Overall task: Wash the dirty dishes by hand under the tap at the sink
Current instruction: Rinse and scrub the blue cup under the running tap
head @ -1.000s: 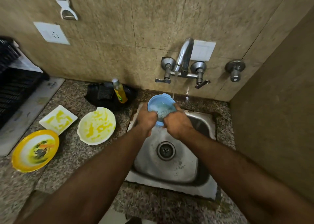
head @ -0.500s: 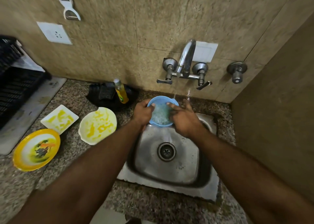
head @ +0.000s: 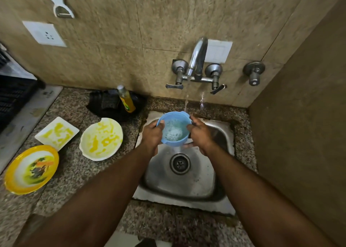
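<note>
Both hands held a small blue bowl [head: 174, 128] over the steel sink [head: 221, 134], just under the thin stream from the tap [head: 198, 57]. The left hand [head: 152, 134] had its fingers wrapped on the near rim, the right hand [head: 201, 134] gripped the far side. Suds sat inside. On the granite bench [head: 74, 172] lay a smeared white bowl [head: 102, 139], a square dish [head: 57, 133] and a yellow plate [head: 30, 169].

Beige stone-look tiles [head: 112, 31] cover the back wall, meeting a plainer brown side wall [head: 309, 115] at the right corner. A white socket [head: 44, 34] sits high on the left (a peeler [head: 58, 2] hangs just above it). The speckled granite counter [head: 78, 172] looks dim, the light being soft and yellowish.
</note>
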